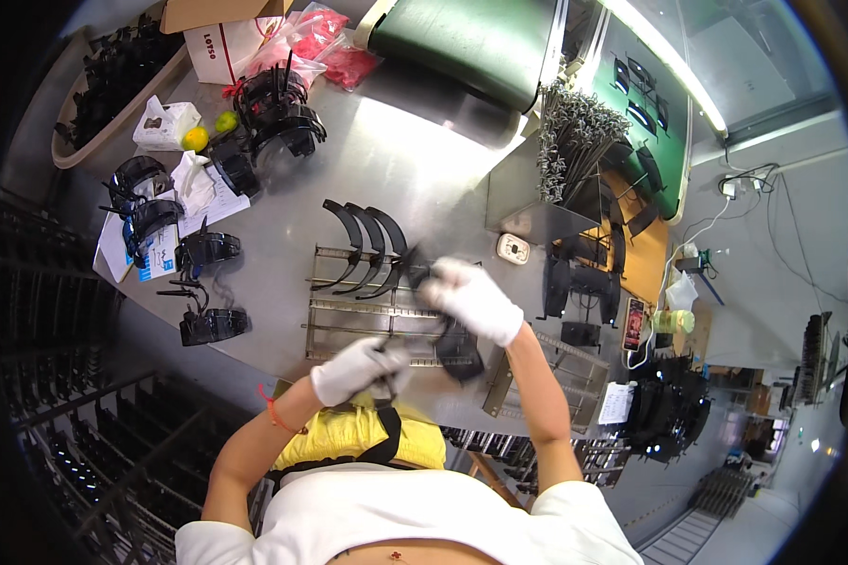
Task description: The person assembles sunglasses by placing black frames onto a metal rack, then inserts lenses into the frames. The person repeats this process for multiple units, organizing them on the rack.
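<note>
Three glossy black curved strips (374, 232) stand side by side on a slotted metal rack (349, 307).

White-gloved and blurred, the right hand (462, 294) bends its fingers at a dark piece (415, 267); the left hand (360, 370) half-curls. Whether either pinches anything cannot be told.

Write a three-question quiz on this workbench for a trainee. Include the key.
1. True or false: the left hand and the right hand are both gloved in white.

2. What lies beneath the row of curved black strips just beyond the left hand?
A) a cardboard box
B) a metal rack
C) a tissue box

3. Fill in: the fruit nearest the tissue box is ___ in colour.

Key: 1. True; 2. B; 3. yellow.
</note>
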